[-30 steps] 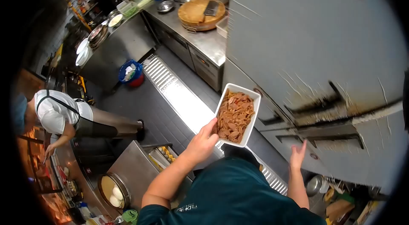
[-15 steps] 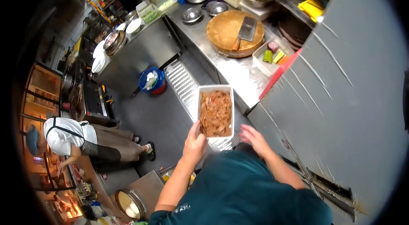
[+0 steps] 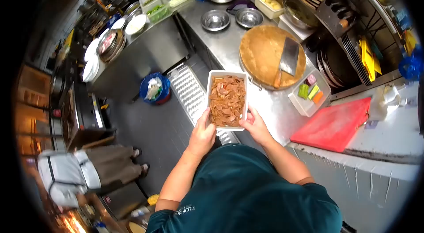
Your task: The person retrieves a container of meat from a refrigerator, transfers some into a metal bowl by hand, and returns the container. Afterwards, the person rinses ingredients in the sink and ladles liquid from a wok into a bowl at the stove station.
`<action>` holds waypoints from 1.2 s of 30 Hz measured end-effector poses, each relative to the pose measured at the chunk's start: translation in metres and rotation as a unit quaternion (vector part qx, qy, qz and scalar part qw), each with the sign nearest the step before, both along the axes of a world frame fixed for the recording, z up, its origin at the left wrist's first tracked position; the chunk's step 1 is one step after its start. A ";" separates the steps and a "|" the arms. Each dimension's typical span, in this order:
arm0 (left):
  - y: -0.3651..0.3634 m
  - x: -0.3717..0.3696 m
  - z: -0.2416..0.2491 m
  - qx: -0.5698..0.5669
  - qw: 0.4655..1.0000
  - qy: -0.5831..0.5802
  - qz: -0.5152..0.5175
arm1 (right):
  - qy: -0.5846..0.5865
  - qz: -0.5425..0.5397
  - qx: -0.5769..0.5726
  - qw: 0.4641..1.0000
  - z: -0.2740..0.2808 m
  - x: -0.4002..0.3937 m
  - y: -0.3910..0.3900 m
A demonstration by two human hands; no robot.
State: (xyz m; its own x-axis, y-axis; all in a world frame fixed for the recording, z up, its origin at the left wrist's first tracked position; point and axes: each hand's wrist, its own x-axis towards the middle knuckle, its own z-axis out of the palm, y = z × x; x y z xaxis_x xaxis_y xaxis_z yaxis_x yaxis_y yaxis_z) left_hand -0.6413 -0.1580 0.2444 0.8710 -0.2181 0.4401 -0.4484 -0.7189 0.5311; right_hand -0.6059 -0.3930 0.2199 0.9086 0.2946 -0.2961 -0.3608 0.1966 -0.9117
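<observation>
A white rectangular container [image 3: 211, 84] filled with thin brown slices of meat [image 3: 227, 103] is held in front of my body. My left hand [image 3: 203, 133] grips its near left corner, thumb along the side wall. On the near right corner, my right hand [image 3: 256, 126] is closed round the rim. Beyond the container, a round wooden chopping block [image 3: 260, 54] stands on the steel counter [image 3: 274, 116], with a cleaver [image 3: 289, 56] lying across it. To the block's right is a clear tub [image 3: 304, 107] of cut vegetables.
A red cutting board [image 3: 333, 125] lies on the right worktop. Steel bowls [image 3: 215, 20] stand along the back counter. On the floor to the left are a blue-lined bin [image 3: 152, 94] and a drain grate [image 3: 185, 87]. A co-worker [image 3: 84, 169] stands at lower left.
My right hand has come onto the container, which only my left hand held before. The view has turned, bringing the red board and right worktop into sight. The co-worker's posture has shifted.
</observation>
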 end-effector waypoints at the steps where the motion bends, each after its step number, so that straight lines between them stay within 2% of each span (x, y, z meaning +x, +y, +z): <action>1: 0.015 0.025 0.000 -0.001 1.000 -0.007 -0.025 | 0.001 -0.020 0.004 1.000 0.002 0.016 0.012; 3: 0.035 0.068 0.006 -0.012 0.997 0.011 -0.076 | 0.012 -0.062 0.008 0.998 0.010 0.039 0.031; 7: 0.066 0.157 0.016 -0.033 0.977 0.039 -0.206 | 0.074 -0.139 -0.086 0.984 0.040 0.074 0.059; 9: 0.068 0.201 0.008 -0.047 0.963 0.032 -0.262 | 0.080 -0.189 -0.086 0.975 0.043 0.093 0.067; 11: 0.058 0.241 0.006 -0.054 0.950 0.037 -0.305 | 0.104 -0.256 -0.058 0.959 0.046 0.117 0.069; 15: 0.017 0.303 0.004 -0.071 0.927 0.042 -0.367 | 0.091 -0.332 -0.131 0.930 0.059 0.153 0.048; 19: -0.027 0.364 -0.006 -0.065 0.925 0.018 -0.374 | 0.054 -0.382 -0.192 0.903 0.051 0.203 0.015; 23: -0.072 0.411 -0.017 -0.048 0.925 0.021 -0.375 | -0.037 -0.388 -0.465 0.795 0.042 0.238 -0.016; 25: -0.075 0.435 -0.027 -0.018 0.911 0.029 -0.411 | -0.046 -0.381 -0.572 0.725 0.065 0.259 -0.019; 28: -0.057 0.451 -0.010 -0.001 0.893 0.143 -0.426 | -0.098 -0.377 -0.588 0.709 0.070 0.291 -0.034; 31: -0.020 0.465 -0.014 -0.046 0.912 0.194 -0.358 | -0.139 -0.327 -0.614 0.705 0.066 0.314 -0.043; 33: 0.014 0.479 -0.042 -0.058 0.954 0.150 -0.254 | -0.167 -0.275 -0.636 0.702 0.069 0.327 -0.043; 34: 0.029 0.487 -0.053 -0.114 0.957 0.200 -0.179 | -0.102 -0.243 -0.634 0.727 0.068 0.331 -0.042; 35: 0.045 0.496 -0.065 -0.167 0.949 0.248 -0.101 | -0.105 -0.241 -0.656 0.708 0.070 0.336 -0.038; 36: 0.063 0.507 -0.079 -0.152 0.954 0.256 -0.041 | -0.107 -0.237 -0.677 0.689 0.073 0.342 -0.032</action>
